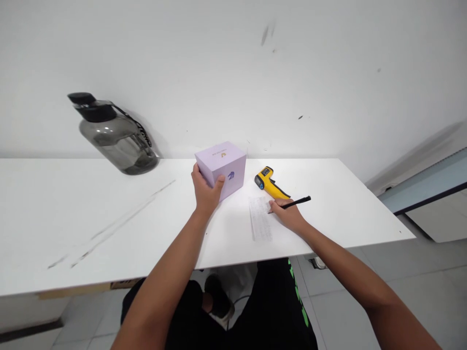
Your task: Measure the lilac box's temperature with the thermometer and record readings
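My left hand [207, 190] grips the near left side of a lilac box [228, 167], thumb on its front face and fingers around the left edge. The box has a small gold mark on top and a dark blue emblem on the front. In my right hand [288, 214] is a black pen [297, 202], its lower end over a sheet of paper [260, 223] covered with fine grey marks. Just beyond that hand lies a yellow and black infrared thermometer [270, 184], the end of its handle close to my fingers.
A large grey see-through water bottle [116, 141] with a black lid and strap stands at the left, near the wall [226, 73]. The white table [120, 214] bears dark streaks on its left part. Its front edge runs above my legs.
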{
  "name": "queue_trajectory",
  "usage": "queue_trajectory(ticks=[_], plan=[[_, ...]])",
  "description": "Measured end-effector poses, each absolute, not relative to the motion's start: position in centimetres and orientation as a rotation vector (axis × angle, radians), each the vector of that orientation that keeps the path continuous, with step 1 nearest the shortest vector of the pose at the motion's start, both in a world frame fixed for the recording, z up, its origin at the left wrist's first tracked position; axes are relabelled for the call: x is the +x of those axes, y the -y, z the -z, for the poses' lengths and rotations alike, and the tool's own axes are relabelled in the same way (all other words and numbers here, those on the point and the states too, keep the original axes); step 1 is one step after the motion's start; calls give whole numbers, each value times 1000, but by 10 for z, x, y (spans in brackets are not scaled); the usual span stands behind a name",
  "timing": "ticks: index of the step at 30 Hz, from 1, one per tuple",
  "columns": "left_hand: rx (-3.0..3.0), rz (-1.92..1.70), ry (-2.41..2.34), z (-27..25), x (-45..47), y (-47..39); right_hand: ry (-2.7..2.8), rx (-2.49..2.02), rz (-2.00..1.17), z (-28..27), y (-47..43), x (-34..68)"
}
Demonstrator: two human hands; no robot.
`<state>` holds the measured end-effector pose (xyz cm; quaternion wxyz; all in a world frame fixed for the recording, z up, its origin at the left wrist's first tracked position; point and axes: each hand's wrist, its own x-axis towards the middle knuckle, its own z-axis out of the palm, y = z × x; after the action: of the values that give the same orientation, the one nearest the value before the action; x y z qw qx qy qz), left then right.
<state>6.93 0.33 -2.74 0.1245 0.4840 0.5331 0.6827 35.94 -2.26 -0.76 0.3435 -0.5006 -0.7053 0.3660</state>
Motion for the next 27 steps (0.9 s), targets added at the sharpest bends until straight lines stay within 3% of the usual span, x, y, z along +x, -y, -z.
queue_trajectory(ticks=[27], plan=[[1491,-1970,-1524,43,61,-14,1760,-1274,-930,14,22,359]])
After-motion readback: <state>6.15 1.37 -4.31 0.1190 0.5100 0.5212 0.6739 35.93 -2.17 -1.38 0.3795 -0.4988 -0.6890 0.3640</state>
